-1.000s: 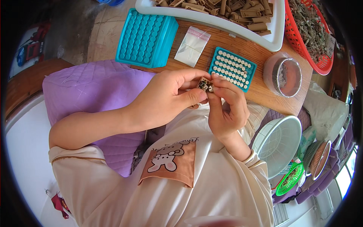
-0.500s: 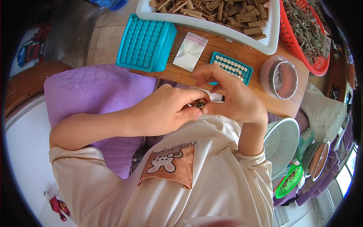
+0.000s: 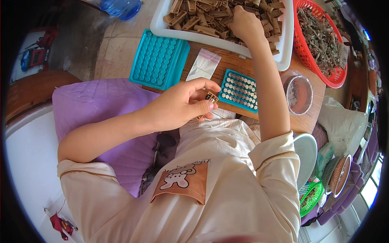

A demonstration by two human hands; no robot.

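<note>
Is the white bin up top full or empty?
Not empty: brown pieces lie heaped in the white bin, the right hand among them. Whether completely full, cannot tell; its far end is cut off.

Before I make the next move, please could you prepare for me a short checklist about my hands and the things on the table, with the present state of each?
1. Left hand has a hold on the small brown piece with metal parts: ok.
2. Right hand is at the brown plastic pieces in the white bin: ok.
3. Right hand has gripped a piece: cannot tell, the fingertips are among the pieces.
4. Small teal tray in full view: not ok, the right forearm overlaps its right side.
5. Pack of clear plastic bags lies on the wooden table: ok.
</note>
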